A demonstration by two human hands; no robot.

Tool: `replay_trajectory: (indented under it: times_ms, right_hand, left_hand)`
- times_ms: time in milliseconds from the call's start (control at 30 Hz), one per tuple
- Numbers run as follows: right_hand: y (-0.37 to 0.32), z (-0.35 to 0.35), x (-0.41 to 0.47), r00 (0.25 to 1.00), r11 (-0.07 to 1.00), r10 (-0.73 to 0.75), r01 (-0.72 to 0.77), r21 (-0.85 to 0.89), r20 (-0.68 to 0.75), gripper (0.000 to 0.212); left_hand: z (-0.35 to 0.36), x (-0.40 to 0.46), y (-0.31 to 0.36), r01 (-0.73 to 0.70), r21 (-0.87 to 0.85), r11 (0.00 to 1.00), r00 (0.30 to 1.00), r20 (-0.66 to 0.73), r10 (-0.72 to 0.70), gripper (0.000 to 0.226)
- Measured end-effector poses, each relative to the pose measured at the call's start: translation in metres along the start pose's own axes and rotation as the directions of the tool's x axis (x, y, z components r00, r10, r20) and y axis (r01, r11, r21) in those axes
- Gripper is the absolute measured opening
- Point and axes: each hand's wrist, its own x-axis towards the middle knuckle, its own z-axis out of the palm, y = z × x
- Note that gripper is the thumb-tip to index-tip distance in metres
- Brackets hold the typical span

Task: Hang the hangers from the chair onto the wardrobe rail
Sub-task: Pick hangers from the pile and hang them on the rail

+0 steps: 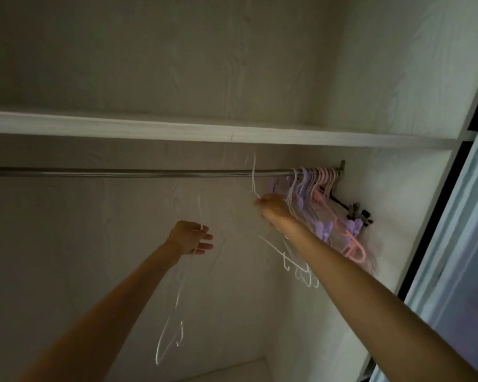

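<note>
right hand [273, 208] gripping white hanger [253, 179] at rail [122, 172] | left hand [189, 238] pinching, seemingly, another blurred white hanger [177, 304]

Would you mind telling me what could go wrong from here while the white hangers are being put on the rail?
1. The right hand lifts a white hanger whose hook looks blurred near the rail; it might miss and drop.
2. It works right beside the packed purple and pink hangers, so hooks may tangle.
3. The left hand holds another white hanger loosely by the neck; it could slip.
</note>
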Motion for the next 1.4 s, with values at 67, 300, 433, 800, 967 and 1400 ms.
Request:
replay_trajectory:
  times_ms: [67,300,433,800,967,1400]
  right_hand:
    - [0.006,0.014,0.009,0.997,0.997,0.061,-0.058,-0.052,0.052,0.033]
    - [0.032,0.042,0.01,0.994,0.983,0.043,-0.025,-0.181,0.1,0.037]
    - [0.023,0.031,0.001,0.995,0.904,-0.08,0.098,-0.417,0.061,0.039]
    - [-0.011,0.012,0.063,0.742,0.485,-0.667,0.493,-0.722,0.059,0.053]
    - [0.009,-0.007,0.078,0.666,0.422,-0.745,0.517,-0.745,0.04,0.054]
    - [0.036,-0.064,0.084,0.873,0.535,-0.486,0.252,-0.806,-0.05,0.073]
  left_hand:
    - [-0.002,0.002,0.002,0.006,-0.001,1.0,1.0,-0.002,-0.006,0.01]
    - [-0.019,0.01,0.002,0.007,0.015,1.0,0.999,-0.033,-0.006,0.007]
    - [-0.019,0.013,0.004,0.014,0.0,1.0,0.999,-0.042,-0.014,0.011]
    - [-0.005,0.021,0.01,0.02,0.015,1.0,0.999,-0.04,-0.019,0.019]
    - [-0.003,0.021,0.01,0.025,0.009,1.0,0.999,-0.037,-0.025,0.02]
    - [0.007,0.013,0.018,0.023,0.082,0.996,1.0,0.01,-0.024,0.028]
